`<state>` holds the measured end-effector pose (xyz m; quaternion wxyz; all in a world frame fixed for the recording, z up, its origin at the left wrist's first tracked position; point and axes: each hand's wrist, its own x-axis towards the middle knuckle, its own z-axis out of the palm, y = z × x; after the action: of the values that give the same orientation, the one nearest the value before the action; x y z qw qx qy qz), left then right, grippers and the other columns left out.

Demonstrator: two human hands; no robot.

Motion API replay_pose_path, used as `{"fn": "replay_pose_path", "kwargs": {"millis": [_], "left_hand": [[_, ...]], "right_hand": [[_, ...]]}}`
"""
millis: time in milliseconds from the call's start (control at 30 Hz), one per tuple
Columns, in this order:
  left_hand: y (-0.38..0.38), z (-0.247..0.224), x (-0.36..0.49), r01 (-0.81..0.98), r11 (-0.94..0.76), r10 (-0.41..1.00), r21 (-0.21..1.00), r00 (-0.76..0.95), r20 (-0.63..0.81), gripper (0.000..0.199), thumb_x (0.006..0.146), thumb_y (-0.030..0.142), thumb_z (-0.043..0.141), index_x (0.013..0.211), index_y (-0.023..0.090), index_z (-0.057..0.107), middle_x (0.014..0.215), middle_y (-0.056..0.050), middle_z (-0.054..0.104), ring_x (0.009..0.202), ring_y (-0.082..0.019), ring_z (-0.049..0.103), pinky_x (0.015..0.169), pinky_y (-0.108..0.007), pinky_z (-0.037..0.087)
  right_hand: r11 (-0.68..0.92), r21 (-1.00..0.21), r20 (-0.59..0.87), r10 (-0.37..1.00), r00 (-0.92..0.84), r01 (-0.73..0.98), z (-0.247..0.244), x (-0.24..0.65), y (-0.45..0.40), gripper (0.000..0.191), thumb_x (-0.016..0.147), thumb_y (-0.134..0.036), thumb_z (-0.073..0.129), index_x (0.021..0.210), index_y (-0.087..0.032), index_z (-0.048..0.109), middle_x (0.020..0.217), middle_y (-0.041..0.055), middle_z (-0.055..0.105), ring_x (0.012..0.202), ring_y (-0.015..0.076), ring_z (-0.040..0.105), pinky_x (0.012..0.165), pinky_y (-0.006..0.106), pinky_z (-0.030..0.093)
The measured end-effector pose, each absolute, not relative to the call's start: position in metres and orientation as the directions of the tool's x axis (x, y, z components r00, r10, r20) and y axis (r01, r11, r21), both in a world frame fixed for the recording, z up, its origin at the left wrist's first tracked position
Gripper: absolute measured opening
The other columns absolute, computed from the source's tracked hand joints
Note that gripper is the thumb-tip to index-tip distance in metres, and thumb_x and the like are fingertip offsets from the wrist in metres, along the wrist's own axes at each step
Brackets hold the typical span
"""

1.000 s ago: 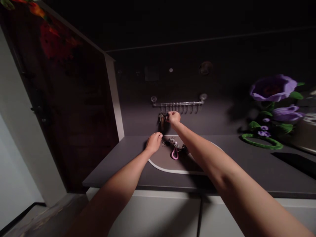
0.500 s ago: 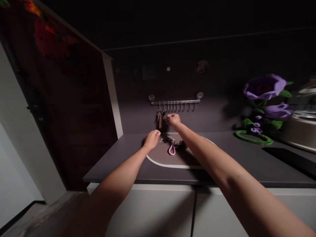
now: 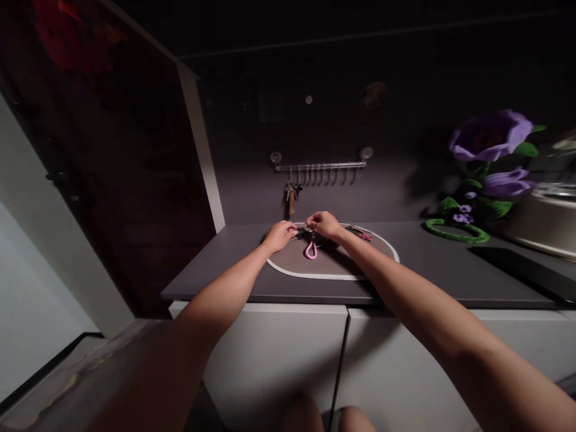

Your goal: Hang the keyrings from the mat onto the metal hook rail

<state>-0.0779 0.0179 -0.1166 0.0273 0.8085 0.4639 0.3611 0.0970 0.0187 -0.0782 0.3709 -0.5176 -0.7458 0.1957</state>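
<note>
Over the brown mat (image 3: 288, 261) with a white rim, my left hand (image 3: 279, 235) is at its left side, fingers closed beside a small cluster of keys (image 3: 303, 233). My right hand (image 3: 324, 225) is over the same cluster from the right, fingertips pinched. What either hand grips is too small to make out. A pink loop strap (image 3: 311, 250) lies in front of my right hand. On the wall behind, a clear hook rail (image 3: 321, 166) bears keys with a brown tag (image 3: 291, 202) and a small dark key set (image 3: 300, 191) on its left hooks.
More small items with red parts (image 3: 359, 233) lie on the mat, right of my right wrist. Purple flowers (image 3: 491, 137) with a green ring base (image 3: 456, 231) stand farther right, near a pale pot (image 3: 546, 228) and a flat black object (image 3: 517, 273). A dark door is left.
My right hand has come down from below the hook rail to the keys on the mat. The small dark key set now shows unobstructed on its hook. The view has tilted down.
</note>
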Motion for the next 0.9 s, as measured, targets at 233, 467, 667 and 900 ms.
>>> {"fn": "replay_pose_path", "kwargs": {"millis": [233,467,667,900], "left_hand": [[0.017,-0.116,-0.075,0.717,-0.635,0.731,0.287,0.438,0.524,0.023,0.078,0.028,0.052,0.094,0.019,0.065,0.091,-0.005,0.061,0.082,-0.015,0.055,0.078,-0.026,0.042],[0.019,-0.118,-0.073,0.745,-0.642,0.712,0.180,0.493,0.500,0.025,0.081,0.027,0.048,0.100,0.023,0.064,0.100,-0.005,0.060,0.096,-0.017,0.052,0.087,-0.029,0.039],[0.019,-0.110,-0.065,0.804,-0.587,0.725,0.090,0.473,0.501,0.024,0.082,0.028,0.045,0.090,0.022,0.067,0.092,-0.006,0.062,0.090,-0.018,0.053,0.082,-0.028,0.039],[0.022,-0.094,-0.050,0.843,-0.537,0.761,0.038,0.465,0.451,0.019,0.079,0.025,0.051,0.083,0.022,0.069,0.087,-0.006,0.066,0.085,-0.019,0.054,0.075,-0.028,0.038]], "right_hand": [[0.439,-0.338,0.395,0.869,-0.298,0.832,-0.090,0.111,0.024,0.014,0.070,-0.015,0.058,0.077,-0.017,0.070,0.079,0.0057,0.069,0.073,0.0146,0.059,0.067,0.021,0.038],[0.451,-0.351,0.370,0.872,-0.321,0.821,-0.094,0.111,0.032,0.013,0.065,-0.013,0.063,0.072,-0.020,0.071,0.074,0.0025,0.069,0.073,0.0151,0.060,0.069,0.020,0.040],[0.443,-0.361,0.373,0.875,-0.308,0.821,-0.093,0.110,0.032,0.012,0.064,-0.013,0.064,0.070,-0.019,0.072,0.074,0.0035,0.070,0.074,0.0163,0.061,0.067,0.020,0.040],[0.434,-0.314,0.359,0.878,-0.318,0.844,-0.091,0.109,0.030,0.014,0.066,-0.015,0.063,0.076,-0.017,0.072,0.078,0.0049,0.070,0.074,0.0155,0.061,0.065,0.019,0.040]]}}
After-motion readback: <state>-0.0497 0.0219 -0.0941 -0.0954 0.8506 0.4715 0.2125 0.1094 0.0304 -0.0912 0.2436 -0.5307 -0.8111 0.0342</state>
